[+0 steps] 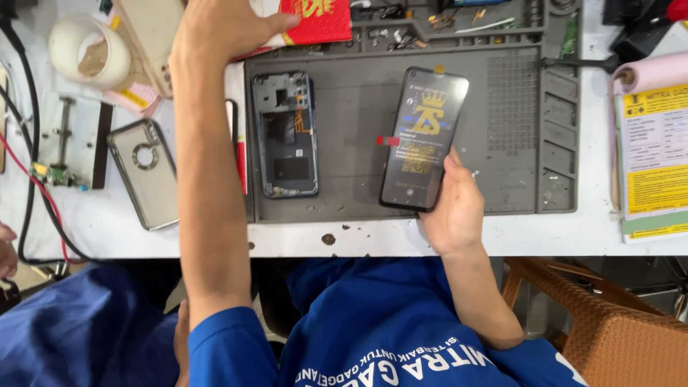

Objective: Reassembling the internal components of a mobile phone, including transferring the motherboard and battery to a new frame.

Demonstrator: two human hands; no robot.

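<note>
Black phone screen (424, 137) lies tilted on grey mat (358, 143).

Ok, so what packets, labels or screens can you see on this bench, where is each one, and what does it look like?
Phone screen: on the grey mat, held by the right hand; black glass, yellow and blue film print, small red tab.
Red packet: top edge, under the left hand; flat, red with gold print.
Yellow label sheet: far right; rectangular, yellow panels with a green strip.

Clear case (147, 172) — tape roll (89, 51)
</note>
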